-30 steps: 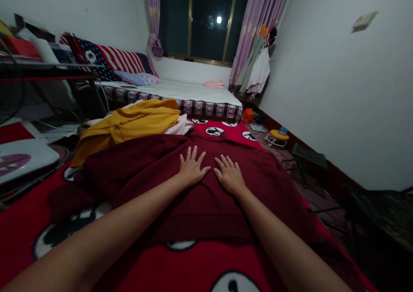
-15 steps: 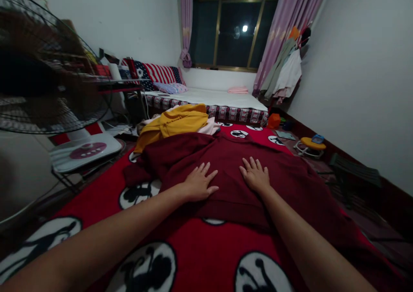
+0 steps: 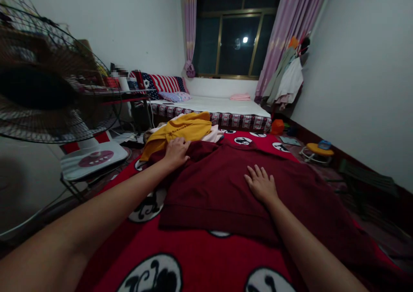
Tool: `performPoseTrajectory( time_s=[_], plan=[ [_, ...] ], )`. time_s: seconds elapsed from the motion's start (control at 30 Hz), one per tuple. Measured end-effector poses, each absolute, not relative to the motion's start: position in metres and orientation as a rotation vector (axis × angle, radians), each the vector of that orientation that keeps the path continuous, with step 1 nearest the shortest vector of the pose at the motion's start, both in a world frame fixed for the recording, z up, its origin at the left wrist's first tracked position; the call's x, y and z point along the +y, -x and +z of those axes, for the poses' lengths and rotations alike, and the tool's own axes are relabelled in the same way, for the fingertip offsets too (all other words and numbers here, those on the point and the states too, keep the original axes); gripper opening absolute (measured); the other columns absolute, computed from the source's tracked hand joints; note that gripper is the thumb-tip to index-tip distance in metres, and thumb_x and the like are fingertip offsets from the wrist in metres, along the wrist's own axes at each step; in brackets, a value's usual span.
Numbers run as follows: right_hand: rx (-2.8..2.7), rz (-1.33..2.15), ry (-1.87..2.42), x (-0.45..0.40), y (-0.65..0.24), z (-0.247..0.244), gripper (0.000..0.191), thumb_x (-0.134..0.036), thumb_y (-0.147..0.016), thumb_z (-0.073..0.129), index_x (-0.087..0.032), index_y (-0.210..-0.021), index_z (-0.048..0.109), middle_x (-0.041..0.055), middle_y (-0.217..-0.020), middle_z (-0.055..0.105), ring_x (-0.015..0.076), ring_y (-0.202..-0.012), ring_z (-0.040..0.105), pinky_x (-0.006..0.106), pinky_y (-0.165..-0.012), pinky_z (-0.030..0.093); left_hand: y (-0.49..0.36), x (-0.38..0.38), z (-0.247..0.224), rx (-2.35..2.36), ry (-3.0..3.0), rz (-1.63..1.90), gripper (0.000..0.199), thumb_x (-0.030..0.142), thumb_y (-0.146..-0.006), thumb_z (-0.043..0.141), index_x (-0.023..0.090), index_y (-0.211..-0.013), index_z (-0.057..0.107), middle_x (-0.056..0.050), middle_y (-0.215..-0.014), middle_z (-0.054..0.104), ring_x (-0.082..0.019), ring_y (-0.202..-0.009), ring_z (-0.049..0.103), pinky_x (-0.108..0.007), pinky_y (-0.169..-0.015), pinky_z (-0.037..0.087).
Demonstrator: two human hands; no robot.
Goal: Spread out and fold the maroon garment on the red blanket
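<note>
A maroon sweatshirt (image 3: 222, 184) lies spread on a red blanket (image 3: 206, 257) patterned with white circles and black figures. My right hand (image 3: 262, 184) rests flat on its body, fingers stretched forward and slightly apart. On the left, my left hand (image 3: 177, 152) is over the sweatshirt's sleeve beside a yellow garment (image 3: 187, 126); its thumb stands apart from the fingers, whose tips are partly hidden. The yellow garment tops a pile of clothes with pale pink cloth (image 3: 215, 133) showing at its edge.
A fan (image 3: 35, 85) stands close on the left, by a white folding stool (image 3: 72, 165). Behind the blanket is a bed (image 3: 209, 105) beneath a window. Along the right wall are a yellow stool (image 3: 318, 149), a dark green folding stool (image 3: 368, 178) and hanging clothes (image 3: 288, 81).
My left hand has moved from the sweatshirt's body up and left to its sleeve. My right hand stays flat on the fabric. The view has tilted up slightly.
</note>
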State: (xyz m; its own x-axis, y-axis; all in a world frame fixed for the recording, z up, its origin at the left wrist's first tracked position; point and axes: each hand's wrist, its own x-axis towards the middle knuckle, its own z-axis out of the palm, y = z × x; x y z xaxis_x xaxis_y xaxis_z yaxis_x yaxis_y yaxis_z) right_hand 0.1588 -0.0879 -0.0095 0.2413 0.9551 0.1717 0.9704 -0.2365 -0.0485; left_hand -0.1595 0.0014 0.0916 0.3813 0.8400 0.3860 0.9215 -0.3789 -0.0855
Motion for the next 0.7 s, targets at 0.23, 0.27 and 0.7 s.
performPoseTrajectory(
  time_s=[0.23,0.27,0.7],
  plan=[
    [-1.585,-0.019,1.981,-0.093,-0.165,-0.005,0.057,-0.047,-0.095,0.029,-0.012,-0.138,0.042,0.0138,-0.14,0.049,0.0256,-0.128,0.046,0.043,-0.106,0.034,0.111,-0.038,0.094,-1.379,2.551,-0.49,0.03,0.028,-0.088,0.045,0.019,-0.104,0.069,-0.011,-0.102,0.065,-0.027,-0.09,0.063,-0.036,-0.077,0.046],
    [-1.54,0.026,1.907,-0.094,-0.166,-0.004,0.056,-0.046,-0.095,0.029,-0.012,-0.138,0.041,0.0135,-0.139,0.05,0.0245,-0.126,0.049,0.04,-0.104,0.037,0.099,-0.052,0.091,-1.266,2.655,-0.472,0.029,0.028,-0.087,0.047,0.021,-0.103,0.07,-0.01,-0.101,0.067,-0.025,-0.089,0.063,-0.033,-0.075,0.046],
    [-1.565,0.129,1.743,-0.099,-0.166,0.001,0.047,-0.047,-0.093,0.033,-0.019,-0.121,0.059,0.0084,-0.124,0.063,0.0245,-0.114,0.058,0.036,-0.096,0.043,0.094,0.01,0.087,-1.259,2.509,-0.631,0.044,0.028,-0.083,0.058,0.025,-0.126,0.059,-0.011,-0.134,0.051,-0.031,-0.129,0.04,-0.049,-0.109,0.028]
  ],
)
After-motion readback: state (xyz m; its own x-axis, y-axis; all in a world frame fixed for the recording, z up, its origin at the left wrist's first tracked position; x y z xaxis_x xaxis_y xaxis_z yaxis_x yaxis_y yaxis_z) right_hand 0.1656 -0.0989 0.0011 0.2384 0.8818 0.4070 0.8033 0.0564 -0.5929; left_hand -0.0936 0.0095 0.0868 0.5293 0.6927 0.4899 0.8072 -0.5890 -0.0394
